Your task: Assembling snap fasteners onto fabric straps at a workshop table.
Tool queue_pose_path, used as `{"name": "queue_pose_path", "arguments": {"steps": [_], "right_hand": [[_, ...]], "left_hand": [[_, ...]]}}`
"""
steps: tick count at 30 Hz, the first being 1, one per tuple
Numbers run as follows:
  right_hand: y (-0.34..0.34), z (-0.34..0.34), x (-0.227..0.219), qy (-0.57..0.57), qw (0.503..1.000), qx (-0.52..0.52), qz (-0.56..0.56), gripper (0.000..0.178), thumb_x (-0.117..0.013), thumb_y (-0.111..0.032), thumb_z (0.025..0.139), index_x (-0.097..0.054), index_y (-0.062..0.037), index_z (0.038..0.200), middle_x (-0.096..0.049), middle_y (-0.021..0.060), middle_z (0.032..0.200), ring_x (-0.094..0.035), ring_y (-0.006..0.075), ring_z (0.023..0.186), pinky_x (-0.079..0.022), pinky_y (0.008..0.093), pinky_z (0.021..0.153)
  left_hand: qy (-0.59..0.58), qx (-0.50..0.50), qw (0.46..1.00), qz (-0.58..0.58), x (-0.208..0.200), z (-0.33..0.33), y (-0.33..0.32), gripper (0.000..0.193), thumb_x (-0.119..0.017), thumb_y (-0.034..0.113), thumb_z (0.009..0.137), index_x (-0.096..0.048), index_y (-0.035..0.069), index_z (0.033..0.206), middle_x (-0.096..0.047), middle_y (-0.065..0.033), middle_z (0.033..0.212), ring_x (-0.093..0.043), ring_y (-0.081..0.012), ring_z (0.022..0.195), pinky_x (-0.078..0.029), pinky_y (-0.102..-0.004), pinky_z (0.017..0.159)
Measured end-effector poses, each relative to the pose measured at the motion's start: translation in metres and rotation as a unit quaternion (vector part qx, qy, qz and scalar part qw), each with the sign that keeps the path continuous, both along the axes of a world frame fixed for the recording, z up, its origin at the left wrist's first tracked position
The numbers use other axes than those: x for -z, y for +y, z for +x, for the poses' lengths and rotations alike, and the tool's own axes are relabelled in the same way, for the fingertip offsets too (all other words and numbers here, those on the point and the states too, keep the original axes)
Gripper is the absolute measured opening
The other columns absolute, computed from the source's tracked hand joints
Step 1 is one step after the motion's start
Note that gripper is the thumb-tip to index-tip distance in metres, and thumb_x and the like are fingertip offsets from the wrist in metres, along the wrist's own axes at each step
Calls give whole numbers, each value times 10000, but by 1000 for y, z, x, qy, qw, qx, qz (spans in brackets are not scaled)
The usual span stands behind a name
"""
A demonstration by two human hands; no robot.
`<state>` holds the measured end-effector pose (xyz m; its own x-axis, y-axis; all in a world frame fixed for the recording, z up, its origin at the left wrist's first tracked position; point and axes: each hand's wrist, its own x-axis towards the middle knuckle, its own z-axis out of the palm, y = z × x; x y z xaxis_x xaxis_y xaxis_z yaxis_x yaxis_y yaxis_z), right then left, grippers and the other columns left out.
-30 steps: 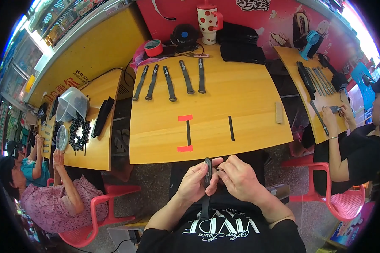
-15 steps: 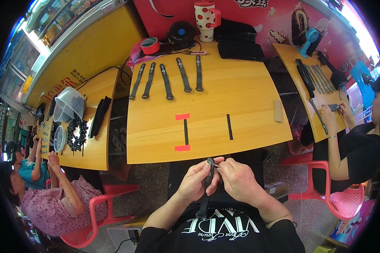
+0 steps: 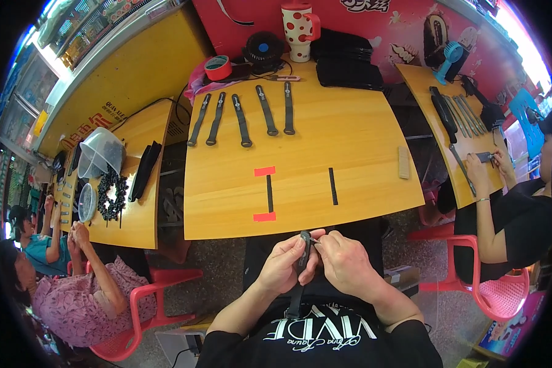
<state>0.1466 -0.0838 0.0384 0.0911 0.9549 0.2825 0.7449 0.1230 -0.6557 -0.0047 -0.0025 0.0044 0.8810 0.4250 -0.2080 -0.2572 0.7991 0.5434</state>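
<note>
Just off the table's near edge, my left hand is closed round a dark grey strap, its rounded end up between thumb and fingers and its tail hanging down in front of my shirt. My right hand is closed in a pinch at that rounded end. A thin, pale tip shows between its fingers; too little shows to name the tool. Several similar dark straps lie in a row at the table's far left.
Red tape and black strips mark the wooden table. A tan block lies right. Behind stand a tape roll, fan, dotted tumbler and black pouches. People work at side tables.
My hands stay at the strap's rounded end, nearly unmoved. On the left, a co-worker's hands and head have shifted slightly.
</note>
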Motion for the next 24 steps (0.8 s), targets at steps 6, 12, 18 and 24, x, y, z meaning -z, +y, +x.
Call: {"name": "queue_pose_path", "arguments": {"steps": [6, 12, 18, 24], "right_hand": [[1, 1, -1, 11, 1000, 6, -17, 41, -615, -15, 853, -587, 14, 860, -571, 156, 769, -620, 330, 686, -495, 399, 568], [0, 4, -1, -5, 1000, 0, -29, 45, -602, -27, 859, -588, 15, 860, -581, 160, 774, -621, 336, 678, -498, 404, 574], [1, 10, -2, -22, 999, -20, -38, 56, -595, -26, 849, -577, 24, 831, -587, 164, 778, -618, 333, 679, -500, 402, 581], [0, 13, -3, -101, 993, -44, -44, 86, -613, -2, 751, -529, -11, 768, -541, 149, 729, -594, 317, 643, -485, 388, 565]], "left_hand": [[-8, 1, 1000, 5, 1, 0, 1, 445, -348, 290, 1066, -433, -16, 1377, -575, -80, 711, -498, -132, 497, -433, -250, 494], [6, 1, 1000, 26, 0, 1, 2, 435, -351, 286, 1067, -453, -14, 1364, -577, -74, 709, -497, -126, 497, -429, -246, 496], [79, -22, 986, 147, 1, 1, 1, 348, -379, 232, 1065, -550, 0, 1261, -574, -52, 717, -476, -92, 506, -415, -234, 501], [231, -11, 890, 393, -8, -5, 9, 251, -452, 216, 1044, -599, 25, 974, -527, 3, 631, -435, -54, 494, -341, -195, 452]]}}
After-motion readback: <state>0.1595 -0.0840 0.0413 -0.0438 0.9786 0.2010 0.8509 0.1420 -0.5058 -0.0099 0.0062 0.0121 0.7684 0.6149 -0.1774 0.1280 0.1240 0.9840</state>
